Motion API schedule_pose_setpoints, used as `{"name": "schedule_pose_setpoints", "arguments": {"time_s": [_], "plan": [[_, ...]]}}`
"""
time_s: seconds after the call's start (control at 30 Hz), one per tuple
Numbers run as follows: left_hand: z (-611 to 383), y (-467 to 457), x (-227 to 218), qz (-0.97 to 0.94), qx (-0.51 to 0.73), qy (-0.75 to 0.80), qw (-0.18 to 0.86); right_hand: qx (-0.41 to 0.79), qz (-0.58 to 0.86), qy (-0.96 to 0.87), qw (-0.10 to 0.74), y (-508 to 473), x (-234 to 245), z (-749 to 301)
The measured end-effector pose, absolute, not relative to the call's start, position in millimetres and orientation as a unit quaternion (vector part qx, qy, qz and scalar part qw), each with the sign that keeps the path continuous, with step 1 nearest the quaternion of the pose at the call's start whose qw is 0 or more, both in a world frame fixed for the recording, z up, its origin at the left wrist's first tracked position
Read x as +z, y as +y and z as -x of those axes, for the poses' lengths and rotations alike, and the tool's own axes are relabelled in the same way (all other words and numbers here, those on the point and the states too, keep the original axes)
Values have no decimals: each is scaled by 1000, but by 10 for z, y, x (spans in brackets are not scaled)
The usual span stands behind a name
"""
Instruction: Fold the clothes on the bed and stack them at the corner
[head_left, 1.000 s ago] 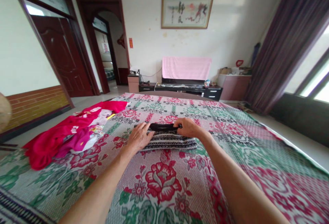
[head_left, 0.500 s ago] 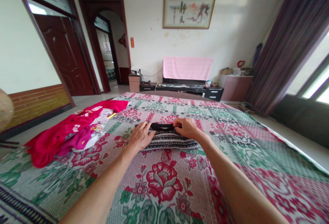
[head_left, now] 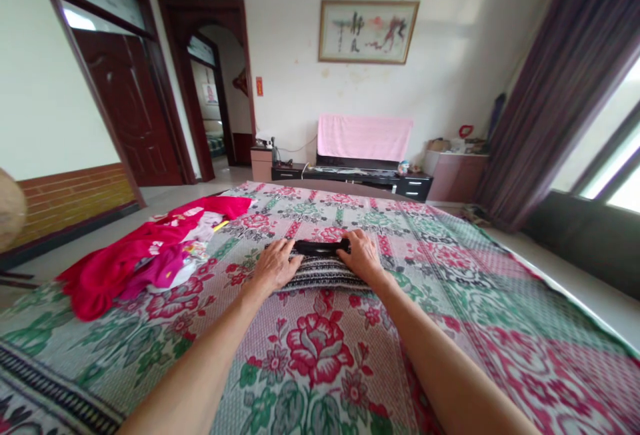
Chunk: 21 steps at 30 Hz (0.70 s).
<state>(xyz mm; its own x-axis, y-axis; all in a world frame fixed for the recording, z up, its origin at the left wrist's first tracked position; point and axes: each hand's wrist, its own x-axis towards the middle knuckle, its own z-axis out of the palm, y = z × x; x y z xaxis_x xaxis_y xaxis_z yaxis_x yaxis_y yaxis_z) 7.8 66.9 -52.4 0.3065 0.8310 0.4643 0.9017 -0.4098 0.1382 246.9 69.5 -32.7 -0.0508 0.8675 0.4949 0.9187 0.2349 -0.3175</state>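
Note:
A folded black-and-white striped knit garment (head_left: 325,274) lies flat before me on the floral bedspread (head_left: 320,348). Its black neckband (head_left: 320,248) runs along the far edge, with a narrow pale gap showing under it. My left hand (head_left: 275,265) grips the garment's left end, fingertips at the band and thumb over the stripes. On the other side my right hand (head_left: 363,255) has its fingers curled at the band's right end, thumb on the stripes. Fabric under both palms is hidden.
To the left lies a heap of red and magenta clothes (head_left: 145,258), with white and pale pieces among them. Beyond the bedspread stands a low black cabinet (head_left: 417,185) near a screen draped with a pink towel (head_left: 365,136). A dark purple curtain (head_left: 540,95) hangs at right.
My right hand has shifted its hold at the band's right end and covers more of the garment's right side. The left hand stays in place. The view has tilted up slightly.

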Motion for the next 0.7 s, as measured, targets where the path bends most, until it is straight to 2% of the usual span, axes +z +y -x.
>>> {"name": "schedule_pose_setpoints", "arguments": {"time_s": [0.17, 0.37, 0.5, 0.63, 0.7], "plan": [[-87, 651, -545, 800, -268, -532, 73, 26, 672, -587, 450, 630, -422, -2725], [-67, 726, -542, 779, -350, -519, 31, 117, 668, -519, 521, 329, -641, -2987], [122, 711, -409, 656, -400, -638, -49, 119, 673, -497, 534, 211, -692, -3006], [337, 525, -339, 565, -369, -729, -113, 115, 690, -509, 503, 189, -654, -2981], [368, 409, -361, 576, -348, -732, -101, 106, 703, -515, 480, 184, -628, -2948]]}}
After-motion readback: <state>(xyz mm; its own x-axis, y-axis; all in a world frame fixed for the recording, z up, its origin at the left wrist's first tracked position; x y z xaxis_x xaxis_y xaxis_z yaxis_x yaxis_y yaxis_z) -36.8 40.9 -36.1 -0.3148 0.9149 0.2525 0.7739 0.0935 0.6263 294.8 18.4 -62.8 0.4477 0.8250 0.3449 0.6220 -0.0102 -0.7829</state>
